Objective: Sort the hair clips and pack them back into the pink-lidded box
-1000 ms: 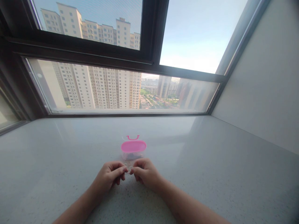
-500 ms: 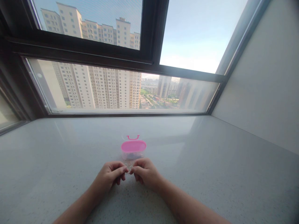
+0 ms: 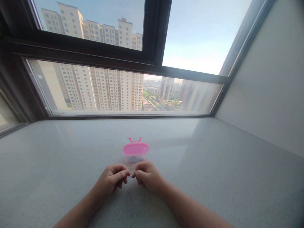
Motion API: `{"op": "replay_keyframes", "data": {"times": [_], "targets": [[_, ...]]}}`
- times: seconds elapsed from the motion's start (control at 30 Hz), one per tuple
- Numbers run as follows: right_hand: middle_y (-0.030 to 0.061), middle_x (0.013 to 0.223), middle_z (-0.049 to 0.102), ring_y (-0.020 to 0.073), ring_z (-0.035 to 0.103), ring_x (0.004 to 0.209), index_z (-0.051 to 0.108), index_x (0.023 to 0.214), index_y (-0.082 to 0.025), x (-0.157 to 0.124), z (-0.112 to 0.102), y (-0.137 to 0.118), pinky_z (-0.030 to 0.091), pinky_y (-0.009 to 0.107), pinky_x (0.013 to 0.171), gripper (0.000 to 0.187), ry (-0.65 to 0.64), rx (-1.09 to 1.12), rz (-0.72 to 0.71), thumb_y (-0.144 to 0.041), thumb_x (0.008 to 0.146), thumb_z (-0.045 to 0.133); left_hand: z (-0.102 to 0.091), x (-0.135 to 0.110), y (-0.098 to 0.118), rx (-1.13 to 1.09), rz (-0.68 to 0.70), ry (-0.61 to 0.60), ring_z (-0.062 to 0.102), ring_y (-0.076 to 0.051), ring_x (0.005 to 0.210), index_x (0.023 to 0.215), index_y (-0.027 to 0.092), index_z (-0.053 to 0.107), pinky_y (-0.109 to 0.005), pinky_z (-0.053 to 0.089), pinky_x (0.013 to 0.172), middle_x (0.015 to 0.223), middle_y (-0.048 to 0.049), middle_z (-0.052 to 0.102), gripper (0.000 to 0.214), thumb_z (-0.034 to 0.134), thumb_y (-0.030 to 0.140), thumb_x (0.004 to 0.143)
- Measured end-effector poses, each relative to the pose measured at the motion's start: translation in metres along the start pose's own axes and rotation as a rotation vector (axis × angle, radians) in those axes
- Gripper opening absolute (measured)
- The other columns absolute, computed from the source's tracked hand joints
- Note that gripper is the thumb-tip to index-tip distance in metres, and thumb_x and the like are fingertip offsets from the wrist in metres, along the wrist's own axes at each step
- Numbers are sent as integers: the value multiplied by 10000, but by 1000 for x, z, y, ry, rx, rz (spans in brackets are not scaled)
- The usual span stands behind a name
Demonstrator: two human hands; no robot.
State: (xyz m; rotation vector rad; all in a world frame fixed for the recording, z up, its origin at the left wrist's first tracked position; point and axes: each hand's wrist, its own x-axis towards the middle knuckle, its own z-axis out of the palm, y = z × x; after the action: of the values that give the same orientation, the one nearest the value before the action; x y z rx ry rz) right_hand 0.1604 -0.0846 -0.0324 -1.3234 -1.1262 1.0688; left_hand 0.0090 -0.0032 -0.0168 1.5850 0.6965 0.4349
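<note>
Thumb and fingers pinched, my left hand (image 3: 113,176) grips a thin, pale, string-like piece (image 3: 131,176). My right hand (image 3: 149,177) faces it a short gap away, pinching the same pale piece, which looks looped near the fingertips. Its exact kind is too small to make out. Just beyond both hands stands a small clear plastic box (image 3: 127,158) with a pink oval top (image 3: 136,148). Something dark lies inside the box, blurred through its wall. A pink handle (image 3: 135,141) on a clear part shows behind the top.
Both forearms rest over a pale speckled sill (image 3: 213,167). A dark window frame (image 3: 106,61) runs along its back, with tall buildings outside. On the right a white wall (image 3: 266,85) borders the sill.
The small loop at my right fingertips has shifted and shows less. Both hands stay in nearly the same place, and the box has not moved.
</note>
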Motion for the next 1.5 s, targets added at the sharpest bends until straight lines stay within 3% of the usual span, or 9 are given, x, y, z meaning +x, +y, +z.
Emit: {"op": "replay_keyframes", "data": {"times": [1.5], "targets": [[-68, 386, 450, 45, 324, 290, 573, 594, -133, -2, -1, -2, 228, 155, 297, 100, -21, 20, -27, -148, 672, 512, 1, 1, -2, -9, 11, 10, 444, -99, 437, 640, 119, 609, -203, 301, 435, 518, 0, 571, 227, 565, 335, 697]]}}
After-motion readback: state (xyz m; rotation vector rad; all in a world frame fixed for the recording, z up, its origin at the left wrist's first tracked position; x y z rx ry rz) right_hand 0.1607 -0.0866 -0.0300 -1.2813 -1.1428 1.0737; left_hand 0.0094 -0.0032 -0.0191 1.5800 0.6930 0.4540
